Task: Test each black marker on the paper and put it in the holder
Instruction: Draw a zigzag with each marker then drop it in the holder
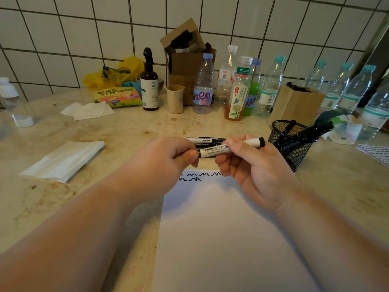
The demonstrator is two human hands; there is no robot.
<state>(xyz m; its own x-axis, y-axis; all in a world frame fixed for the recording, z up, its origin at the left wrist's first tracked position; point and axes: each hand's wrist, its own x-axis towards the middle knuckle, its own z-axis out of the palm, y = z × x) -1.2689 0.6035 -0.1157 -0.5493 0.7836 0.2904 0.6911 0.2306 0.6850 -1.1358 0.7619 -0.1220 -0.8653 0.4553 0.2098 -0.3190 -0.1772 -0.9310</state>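
Both hands hold one white whiteboard marker (214,150) level above the top edge of the paper (221,228). My left hand (168,159) pinches its left end, where the cap is hidden by my fingers. My right hand (244,161) grips the barrel, and the black-tipped tail end sticks out to the right. Several black zigzag test marks (200,175) run along the top of the sheet. More markers (202,140) lie on the counter just behind my hands. The black mesh holder (292,144) stands to the right with several markers in it.
A folded white tissue (65,161) lies at left. Along the tiled wall stand several plastic bottles (203,89), a dark pump bottle (149,85), a beige cup (175,99), cardboard boxes (299,102) and a yellow bag (117,72). A scribbled sheet (376,153) lies at far right.
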